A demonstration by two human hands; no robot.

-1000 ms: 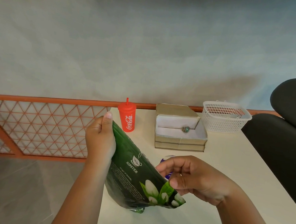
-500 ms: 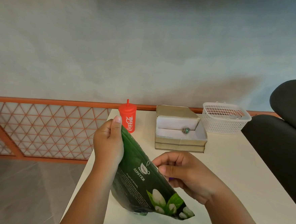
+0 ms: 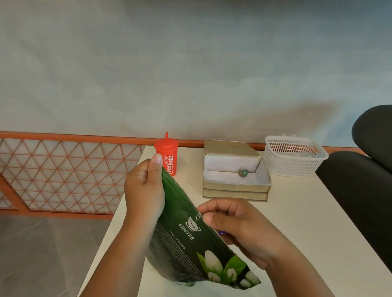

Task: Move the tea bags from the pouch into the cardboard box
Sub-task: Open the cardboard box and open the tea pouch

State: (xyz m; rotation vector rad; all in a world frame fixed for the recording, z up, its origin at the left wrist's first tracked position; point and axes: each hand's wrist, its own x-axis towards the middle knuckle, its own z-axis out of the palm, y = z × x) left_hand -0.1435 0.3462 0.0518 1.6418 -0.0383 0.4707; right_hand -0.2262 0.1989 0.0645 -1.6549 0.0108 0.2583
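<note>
A dark green tea pouch (image 3: 183, 242) with white flowers printed on it is held tilted above the near part of the table. My left hand (image 3: 144, 191) grips its upper left edge. My right hand (image 3: 238, 228) has curled fingers at the pouch's mouth, and a bit of purple shows under them; what they pinch is hidden. The open cardboard box (image 3: 236, 174) sits at the table's far middle, with one small round green thing inside it.
A red lidded cup (image 3: 167, 155) stands left of the box. A white plastic basket (image 3: 293, 155) stands to its right. A black chair (image 3: 373, 188) flanks the table's right edge. An orange lattice fence (image 3: 56, 171) lies left, beyond the table (image 3: 305, 225) edge.
Both hands and the pouch have shifted a little to the right. My right hand moved from outside the pouch's edge up to its mouth, and the purple item became mostly hidden.
</note>
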